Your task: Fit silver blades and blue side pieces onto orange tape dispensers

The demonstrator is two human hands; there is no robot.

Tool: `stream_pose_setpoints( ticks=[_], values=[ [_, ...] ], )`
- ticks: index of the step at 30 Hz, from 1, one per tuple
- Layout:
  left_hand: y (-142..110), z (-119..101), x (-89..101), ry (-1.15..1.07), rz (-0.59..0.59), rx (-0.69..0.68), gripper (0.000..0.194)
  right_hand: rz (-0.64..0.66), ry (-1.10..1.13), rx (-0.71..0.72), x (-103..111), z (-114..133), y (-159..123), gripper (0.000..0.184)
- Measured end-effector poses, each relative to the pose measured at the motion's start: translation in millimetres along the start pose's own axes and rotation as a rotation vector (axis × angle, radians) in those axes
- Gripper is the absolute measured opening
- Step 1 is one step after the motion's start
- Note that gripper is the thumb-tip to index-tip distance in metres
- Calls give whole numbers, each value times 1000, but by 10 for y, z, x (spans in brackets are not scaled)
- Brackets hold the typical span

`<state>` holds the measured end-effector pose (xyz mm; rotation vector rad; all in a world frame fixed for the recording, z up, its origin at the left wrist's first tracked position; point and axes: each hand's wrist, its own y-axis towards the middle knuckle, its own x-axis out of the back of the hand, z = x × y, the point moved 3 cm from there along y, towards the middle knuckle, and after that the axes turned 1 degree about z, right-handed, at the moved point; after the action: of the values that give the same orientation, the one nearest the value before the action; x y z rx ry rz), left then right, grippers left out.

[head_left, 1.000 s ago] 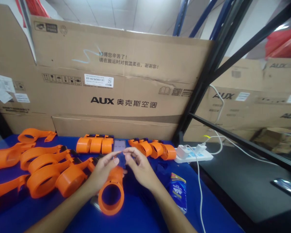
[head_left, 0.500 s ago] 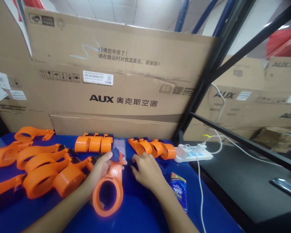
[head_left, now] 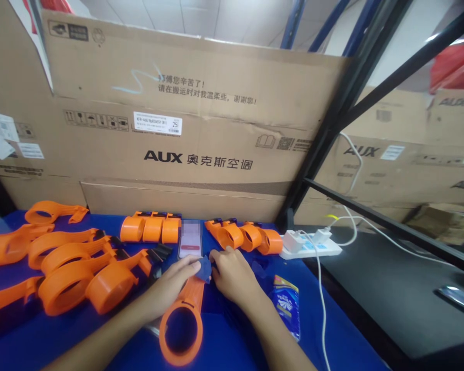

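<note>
My left hand (head_left: 176, 286) is closed around the handle of an orange tape dispenser (head_left: 162, 337), its round ring pointing down towards me. At the handle's upper end is a dark blue piece (head_left: 204, 269), with my left thumb against it. My right hand (head_left: 234, 273) is at the right side of that blue piece, its fingers curled in with the tips close to or touching it. Whatever those fingertips pinch is hidden. Several more orange tape dispensers (head_left: 110, 288) lie to the left of my left hand, some with black ends.
Behind my hands stand two rows of tape dispensers (head_left: 152, 230) (head_left: 251, 238), with a phone (head_left: 191, 242) between them. A blue tissue pack (head_left: 286, 309) and a white power strip (head_left: 311, 246) with cables are at the right. A large cardboard box (head_left: 201, 118) backs the blue table (head_left: 131, 350).
My left hand has moved right and slightly down with the tape dispenser, bringing the blue piece up to my right fingertips. The phone is now less covered. My right hand has hardly moved.
</note>
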<state>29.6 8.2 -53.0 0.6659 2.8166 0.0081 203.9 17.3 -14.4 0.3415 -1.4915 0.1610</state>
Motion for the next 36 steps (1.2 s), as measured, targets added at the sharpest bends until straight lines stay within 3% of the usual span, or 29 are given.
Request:
stream_pose_setpoints(
  ticks=[8,14,20,30,36],
  values=[
    [1,9,7,32,22,14,43,7,33,-53,8,31,-5,16],
    [-26,21,2,-138,-83,73,39,-16,78,-55,-5,30,-12,20],
    [34,-6,40,-264,-145,32,37,-32,225,-6,-61,-10,24,15],
    [28,-90,-33,-386,-59,117,38,-23,309,51,-70,16,8,10],
    [61,-26,-7,-353,-24,73,45,-17,321,64,-94,8,12,6]
  ],
)
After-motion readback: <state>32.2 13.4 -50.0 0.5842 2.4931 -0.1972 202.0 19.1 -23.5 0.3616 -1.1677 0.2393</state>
